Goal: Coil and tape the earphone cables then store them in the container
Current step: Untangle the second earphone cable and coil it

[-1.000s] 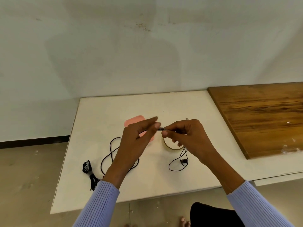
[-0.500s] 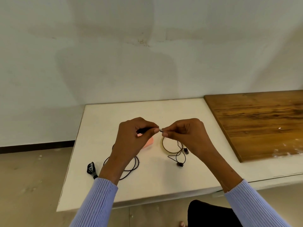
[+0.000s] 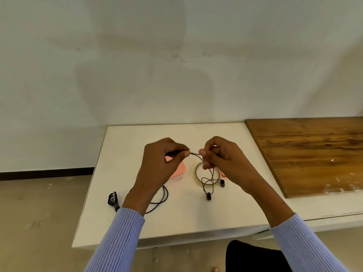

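Both hands hold one black earphone cable [image 3: 206, 182] above the white table [image 3: 192, 218]. My left hand [image 3: 160, 167] pinches the plug end, my right hand [image 3: 223, 160] pinches the cable just beside it. Loops and two earbuds hang from my right hand over a roll of clear tape [image 3: 198, 174]. More of the cable lies looped on the table [image 3: 164, 197] under my left wrist. A pink container [image 3: 177, 172] sits behind my left hand, mostly hidden. A second, coiled black earphone bundle [image 3: 113, 200] lies near the table's left edge.
A brown wooden board [image 3: 310, 154] covers the table's right side. A small orange object [image 3: 223, 173] peeks out beneath my right hand. The table's left edge drops to a concrete floor [image 3: 39, 222]; a white wall stands close behind.
My hands have drawn slightly apart with a short stretch of cable between them. The hanging earbuds have risen and bunched over the tape roll. The view has tilted upward.
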{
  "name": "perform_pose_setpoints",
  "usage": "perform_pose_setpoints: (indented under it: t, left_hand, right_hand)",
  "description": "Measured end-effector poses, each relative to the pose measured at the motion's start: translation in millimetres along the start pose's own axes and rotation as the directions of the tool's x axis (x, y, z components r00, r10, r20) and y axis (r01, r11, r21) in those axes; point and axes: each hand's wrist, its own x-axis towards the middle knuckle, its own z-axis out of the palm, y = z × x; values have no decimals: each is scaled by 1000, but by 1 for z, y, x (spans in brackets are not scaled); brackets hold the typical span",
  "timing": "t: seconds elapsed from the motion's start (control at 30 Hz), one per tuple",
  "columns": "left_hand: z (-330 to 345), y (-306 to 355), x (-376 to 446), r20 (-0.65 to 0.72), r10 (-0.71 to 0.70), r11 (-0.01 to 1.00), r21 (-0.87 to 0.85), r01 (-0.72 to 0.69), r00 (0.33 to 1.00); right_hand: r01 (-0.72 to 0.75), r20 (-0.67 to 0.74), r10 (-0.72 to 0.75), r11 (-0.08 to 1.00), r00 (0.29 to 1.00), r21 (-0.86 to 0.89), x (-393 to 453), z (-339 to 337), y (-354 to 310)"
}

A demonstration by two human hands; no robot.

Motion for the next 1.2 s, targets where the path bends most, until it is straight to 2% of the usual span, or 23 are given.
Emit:
perform_pose_setpoints:
  t: [0.07,0.13,0.23,0.33,0.47,0.63,0.8,0.9,1.03,1.1,1.13,1.2]
  left_hand:
    - [-3,-2,1,-36,-22,1000,-6,21,999]
    - [-6,-5,1,-53,-42,999,-23,41,998]
    - [-14,-14,0,-92,-73,997,-22,71,993]
    - [-23,-24,-2,-138,-107,994,-29,104,985]
    - [-26,-25,-6,-68,-160,982,-115,151,985]
    - [-24,-18,-4,7,-245,910,-344,233,969]
    - [-22,-17,-4,33,-247,899,-366,242,968]
    - [-21,-18,-4,38,-250,894,-376,246,967]
    - [-20,-17,-3,45,-243,895,-376,242,969]
    - [-20,-18,-3,40,-242,894,-379,238,970]
    - [-20,-19,-2,36,-241,896,-376,237,970]
    - [-20,-19,-2,43,-238,899,-368,237,970]
  right_hand:
    - [-51,24,50,998,998,49,1,1,-1]
    - [-88,50,89,996,995,-20,1,-3,-1]
    - [-69,111,86,987,990,-148,-1,-14,7]
    - [-103,107,123,979,987,-176,-1,-30,18]
    - [-190,77,208,963,975,-189,2,-34,34]
    - [-399,229,411,912,883,-100,5,-34,46]
    - [-382,259,431,898,865,-217,4,-35,61]
    - [-440,312,450,892,837,-106,4,-36,66]
    - [-583,367,506,801,780,134,4,-38,69]
    - [-555,318,493,819,810,145,2,-37,73]
    - [-502,261,469,862,844,72,2,-36,75]
    - [-366,127,395,908,910,-202,2,-34,78]
